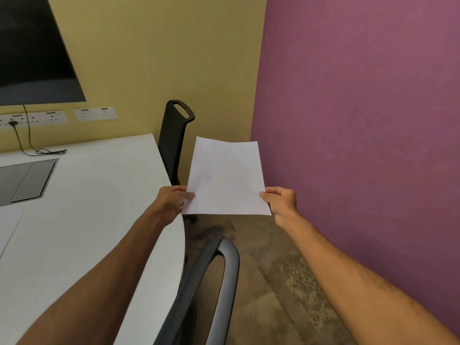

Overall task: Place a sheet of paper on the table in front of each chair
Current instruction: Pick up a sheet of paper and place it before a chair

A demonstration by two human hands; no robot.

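Head view: sheet of paper [225,178] at frame centre, held off the table [94,207] edge — left hand [174,199] and right hand [280,199] each pinch a lower side edge. Light, limp, easily creased; 2 edge grips keep it flat. Chair [175,135] behind.

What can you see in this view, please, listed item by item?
sheet of paper: one, white, in the air right of the table
table: one, white, left
far chair: one, black, by the table's far corner
near chair: one, black, bottom centre
screen: one, black, top left wall
sockets: several, white, below screen
cables: two, dark, trailing onto table
panel: one, grey, in tabletop
left hand: one, pinching sheet's left edge
right hand: one, pinching sheet's right edge
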